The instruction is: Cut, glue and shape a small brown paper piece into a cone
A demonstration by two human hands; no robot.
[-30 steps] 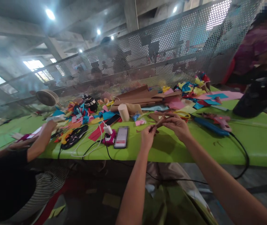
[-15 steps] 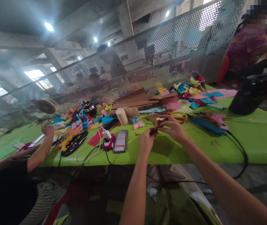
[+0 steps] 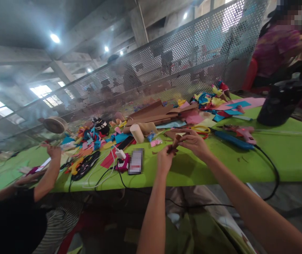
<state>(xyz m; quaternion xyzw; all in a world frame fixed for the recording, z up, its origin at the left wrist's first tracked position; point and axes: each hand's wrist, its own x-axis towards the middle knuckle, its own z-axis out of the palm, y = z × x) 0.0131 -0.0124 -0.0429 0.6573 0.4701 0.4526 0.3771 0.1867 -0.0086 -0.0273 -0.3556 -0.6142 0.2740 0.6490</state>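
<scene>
Between my hands, just above the green table, is a small folded or rolled piece of brown paper (image 3: 176, 140). My left hand (image 3: 165, 158) pinches its lower end, fingers curled. My right hand (image 3: 194, 144) grips its upper part between thumb and fingers. A cream-coloured bit (image 3: 180, 134) shows by the right fingertips; I cannot tell whether it belongs to the paper. Left of my hands lie a phone (image 3: 136, 161), a small clear packet (image 3: 156, 142) and an upright pale roll (image 3: 136, 133). Yellow-handled scissors (image 3: 202, 130) rest behind my right hand.
A blue-handled tool (image 3: 232, 139) and a pink glue gun (image 3: 246, 132) lie right, their cords trailing. A dark bucket-like container (image 3: 283, 104) stands at far right. Brown sheets (image 3: 151, 114) and coloured scraps fill the back. A co-worker's hand (image 3: 54, 151) is at left.
My hands keep hold of the brown paper, with only a slight shift. The view has tilted a little. The co-worker's raised hand at left has changed its pose slightly.
</scene>
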